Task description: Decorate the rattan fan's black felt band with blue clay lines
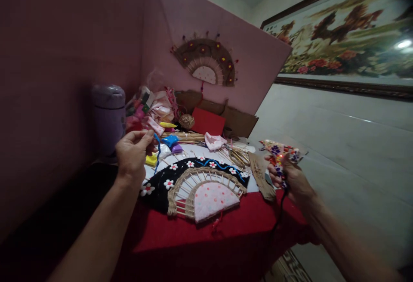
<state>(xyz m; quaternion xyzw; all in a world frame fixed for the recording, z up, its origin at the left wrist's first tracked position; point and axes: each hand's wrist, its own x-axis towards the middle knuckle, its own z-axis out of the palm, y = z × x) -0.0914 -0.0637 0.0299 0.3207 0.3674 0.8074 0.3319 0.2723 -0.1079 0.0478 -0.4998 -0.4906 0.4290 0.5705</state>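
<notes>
A black fan-shaped craft piece point(196, 183) with white flowers, a blue wavy line, a woven straw arc and a pink centre lies on the red tablecloth point(226, 226). My left hand point(133, 153) hovers over its left end, fingers pinched on the end of a blue cord point(158, 153) that hangs down toward the fan. My right hand point(287, 176) is closed round a glue gun point(280, 150) covered in floral pattern, held at the fan's right, with its black cable point(280, 206) hanging below.
A purple flask point(109, 116) stands at the left. Ribbons, a twine ball point(186, 121), coloured packets, sticks and a red card point(208, 121) crowd the back of the table. A brown fan point(205, 61) hangs on the pink board. A framed picture point(348, 36) fills the right wall.
</notes>
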